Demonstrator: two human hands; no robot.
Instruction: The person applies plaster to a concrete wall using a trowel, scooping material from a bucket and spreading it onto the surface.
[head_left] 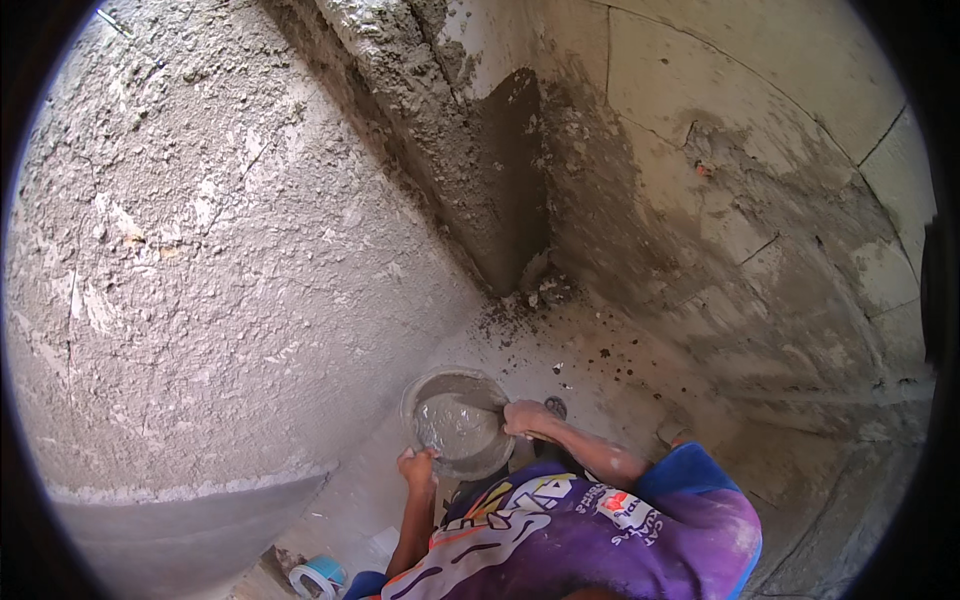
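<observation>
A round grey bucket (pixel 412 400) stands in front of me, with wet grey mortar (pixel 455 425) inside it. My left hand (pixel 417 465) is closed on the near left part of its rim. On the opposite side, my right hand (pixel 527 418) is closed at the right rim, knuckles up. The fingertips of that hand are partly hidden, and whether they also hold a tool handle is unclear.
Rough mortar coats the wall (pixel 220 240) on the left. A mortared column (pixel 430 130) meets the smoother, stained wall (pixel 720 200) in the corner. Mortar crumbs (pixel 545 295) litter the floor below. A white and blue container (pixel 318 577) sits at lower left.
</observation>
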